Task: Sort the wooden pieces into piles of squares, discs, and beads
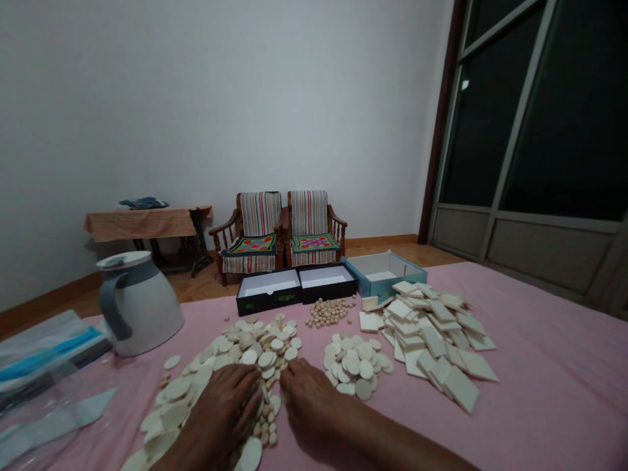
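A large mixed pile of pale wooden discs (249, 356) and small wooden beads (265, 428) lies before me. My left hand (220, 409) rests on the left part of this pile, fingers curled down; whatever is under them is hidden. At the pile's right edge is my right hand (307, 396), its fingers bent and pressed together near the discs, with the fingertips partly hidden. Just beyond it sits a smaller heap of round discs (354, 363). Separate beads (328, 313) form a group farther back, and square wooden tiles (436, 337) are heaped at the right.
Two black open box halves (269, 297) and a light blue box (385, 271) stand at the back. On the left are a white-and-grey jug (147, 307) and clear plastic packaging (63, 412). A pink cloth (540, 366) covers the surface. Armchairs (260, 229) stand beyond.
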A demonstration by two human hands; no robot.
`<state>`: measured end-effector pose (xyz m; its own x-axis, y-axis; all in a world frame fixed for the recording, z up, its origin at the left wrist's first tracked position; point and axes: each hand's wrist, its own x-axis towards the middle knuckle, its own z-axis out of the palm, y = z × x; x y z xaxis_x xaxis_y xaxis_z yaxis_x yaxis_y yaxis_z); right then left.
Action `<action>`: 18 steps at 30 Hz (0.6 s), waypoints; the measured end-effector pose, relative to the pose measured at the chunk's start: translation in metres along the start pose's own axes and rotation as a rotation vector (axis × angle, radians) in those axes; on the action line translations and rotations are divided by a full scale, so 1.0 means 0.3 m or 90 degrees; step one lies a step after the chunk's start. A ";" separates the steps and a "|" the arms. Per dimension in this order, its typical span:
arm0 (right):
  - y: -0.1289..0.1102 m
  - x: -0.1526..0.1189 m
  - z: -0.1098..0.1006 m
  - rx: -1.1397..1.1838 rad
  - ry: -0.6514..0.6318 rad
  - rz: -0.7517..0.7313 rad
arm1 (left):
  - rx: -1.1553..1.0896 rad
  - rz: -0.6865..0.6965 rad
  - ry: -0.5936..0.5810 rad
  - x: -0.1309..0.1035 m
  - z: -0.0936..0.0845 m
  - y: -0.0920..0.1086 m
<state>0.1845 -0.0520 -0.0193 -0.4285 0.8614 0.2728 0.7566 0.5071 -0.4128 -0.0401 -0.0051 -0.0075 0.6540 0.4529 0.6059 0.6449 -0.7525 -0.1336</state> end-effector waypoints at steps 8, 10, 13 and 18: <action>0.028 -0.047 0.006 -0.020 0.042 -0.001 | 0.059 0.072 0.024 -0.039 -0.003 0.036; 0.032 -0.048 0.022 -0.025 0.059 0.003 | 0.052 0.055 0.024 -0.045 0.011 0.037; 0.030 -0.054 0.038 -0.015 0.090 0.008 | 0.015 0.007 0.018 -0.054 0.028 0.045; 0.025 -0.060 -0.021 0.005 0.122 0.003 | -0.022 -0.045 -0.016 -0.056 0.028 0.067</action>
<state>0.2011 -0.0639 -0.0219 -0.3227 0.8427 0.4309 0.7545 0.5039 -0.4205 -0.0348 -0.0238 -0.0269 0.6180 0.5167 0.5926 0.6759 -0.7341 -0.0647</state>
